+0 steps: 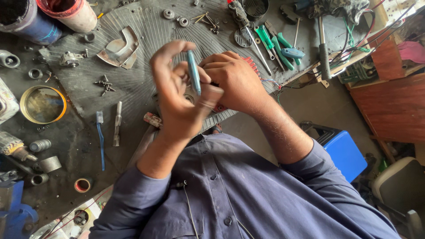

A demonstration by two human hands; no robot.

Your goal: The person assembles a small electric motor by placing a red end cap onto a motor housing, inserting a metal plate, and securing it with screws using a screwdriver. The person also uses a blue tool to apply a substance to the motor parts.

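My left hand [175, 95] is raised over the workbench, its fingers closed around a slim blue-green tool handle [193, 73] that points down between both hands. My right hand [234, 82] presses against the left one and grips a red ribbed part [253, 65]. Thin coloured wires [271, 82] trail from that part to the right. A round grey metal piece [191, 97] shows just below the fingers; most of it is hidden by my hands.
A dark ribbed mat [146, 31] covers the bench. Green-handled screwdrivers [276, 44] lie at the top right, loose screws [104, 84] and a blue toothbrush [101, 141] to the left. A round tin [43, 104] and paint cans [71, 13] stand left. A blue stool [345, 152] is on the floor.
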